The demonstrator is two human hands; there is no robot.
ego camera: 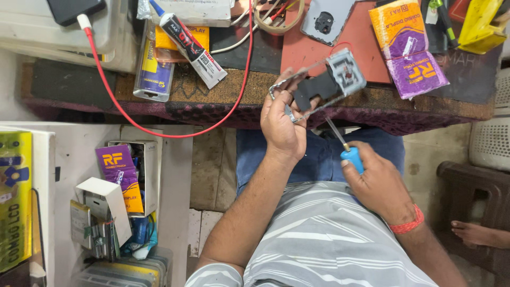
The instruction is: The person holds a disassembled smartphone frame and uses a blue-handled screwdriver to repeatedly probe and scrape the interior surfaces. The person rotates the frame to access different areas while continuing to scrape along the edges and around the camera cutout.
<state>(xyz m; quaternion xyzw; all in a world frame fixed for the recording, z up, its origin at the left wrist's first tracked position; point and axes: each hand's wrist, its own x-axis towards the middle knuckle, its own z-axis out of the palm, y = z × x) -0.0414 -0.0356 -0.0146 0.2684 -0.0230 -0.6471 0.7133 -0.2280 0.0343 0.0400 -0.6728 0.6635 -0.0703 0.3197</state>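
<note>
Soft, even daylight is filling the scene, leaving it bright without harsh contrast. Shadows are staying faint: a dim band is lying under the edge of the workbench (pixel 212 114), and the gap beside the white shelf unit (pixel 175 175) is falling darker. Mild glare is showing on the clear phone frame (pixel 297 101) and on the glossy adhesive tube (pixel 194 50). The wide lens is bending straight lines near the borders, most plainly at the left edge. Focus is holding sharp across the centre, while the corners are softening slightly.
</note>
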